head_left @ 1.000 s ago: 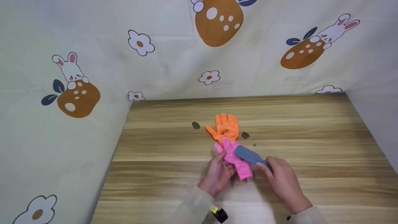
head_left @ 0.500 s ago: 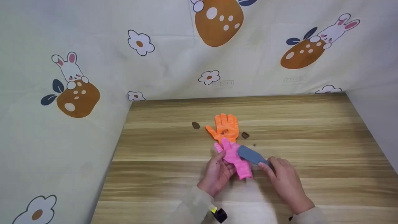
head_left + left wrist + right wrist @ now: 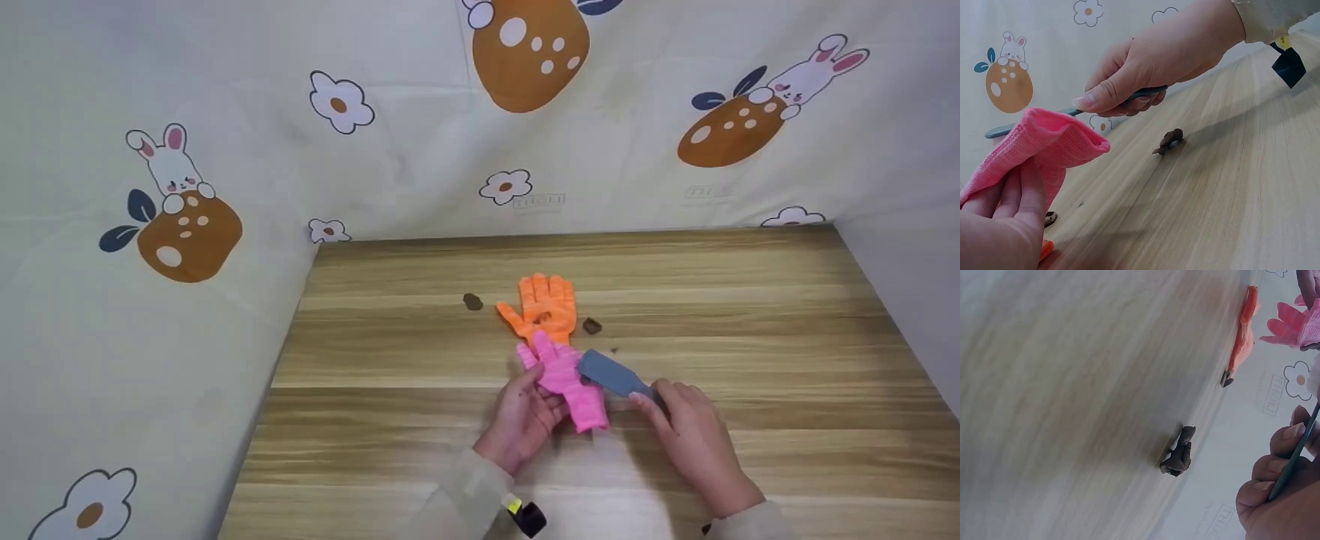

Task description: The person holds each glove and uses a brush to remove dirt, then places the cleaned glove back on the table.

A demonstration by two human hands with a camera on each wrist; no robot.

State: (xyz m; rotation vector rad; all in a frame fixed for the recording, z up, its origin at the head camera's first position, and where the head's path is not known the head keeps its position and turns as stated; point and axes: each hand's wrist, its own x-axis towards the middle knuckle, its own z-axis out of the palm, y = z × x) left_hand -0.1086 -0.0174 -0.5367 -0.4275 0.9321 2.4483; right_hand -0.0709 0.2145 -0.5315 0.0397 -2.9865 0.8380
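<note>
My left hand holds a pink knitted glove from below, thumb on top, its cuff toward me. My right hand grips the handle of a grey-blue brush; its flat back faces up and its head overlaps the glove's right edge. Pale bristles show at the edge of the right wrist view. A dark brown patch shows on the pink glove beside the brush head. Just beyond, an orange glove lies palm up with brown smears, partly hidden by the pink one.
Brown clumps lie on the wooden table: one dark clump left of the orange glove, another brown clump right of it. A tiny crumb is nearby. A patterned cloth stands behind the table.
My right hand has drawn the brush to the right, from over the pink glove's palm to its edge. The left hand and the glove have barely moved.
</note>
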